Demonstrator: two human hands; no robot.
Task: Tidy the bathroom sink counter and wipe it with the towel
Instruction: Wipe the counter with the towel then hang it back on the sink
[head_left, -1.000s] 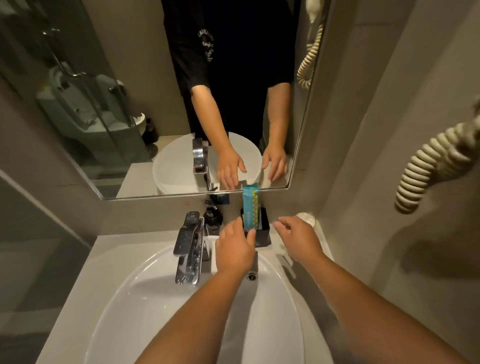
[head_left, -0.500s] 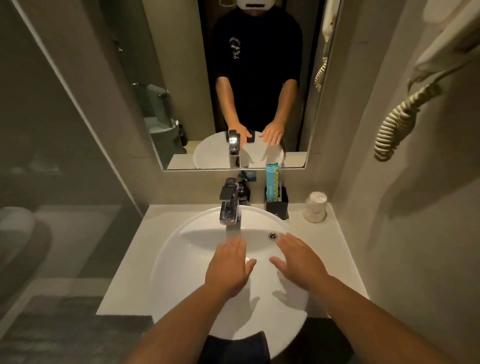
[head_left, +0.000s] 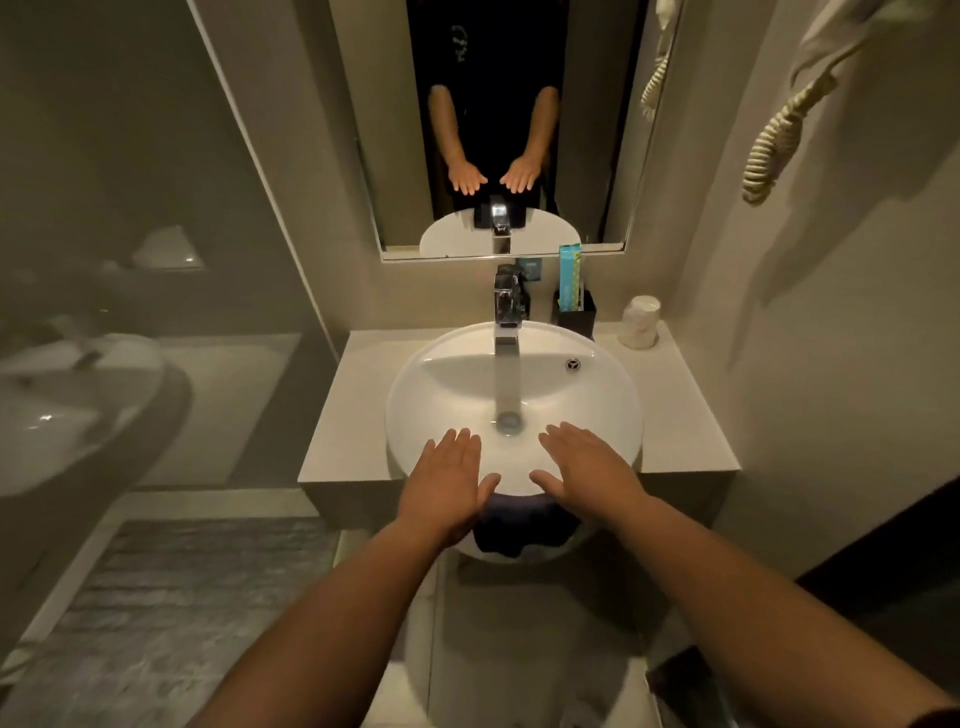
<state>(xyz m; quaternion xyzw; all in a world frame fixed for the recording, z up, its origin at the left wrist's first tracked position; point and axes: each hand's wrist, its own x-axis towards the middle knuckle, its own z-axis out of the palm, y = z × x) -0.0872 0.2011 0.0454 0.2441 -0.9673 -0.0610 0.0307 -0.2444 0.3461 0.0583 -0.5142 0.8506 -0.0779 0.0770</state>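
Left hand (head_left: 448, 483), right hand (head_left: 587, 467) flat, empty, over sink (head_left: 415, 405) front rim.

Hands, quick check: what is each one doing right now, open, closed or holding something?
Left hand: open, fingers spread flat, holding nothing.
Right hand: open, fingers spread flat, holding nothing.

Both bare forearms reach forward over the round white ceramic basin's (head_left: 613, 395) near rim. The left hand (head_left: 449, 483) and right hand (head_left: 587, 470) lie flat, palms down, fingers spread, empty.
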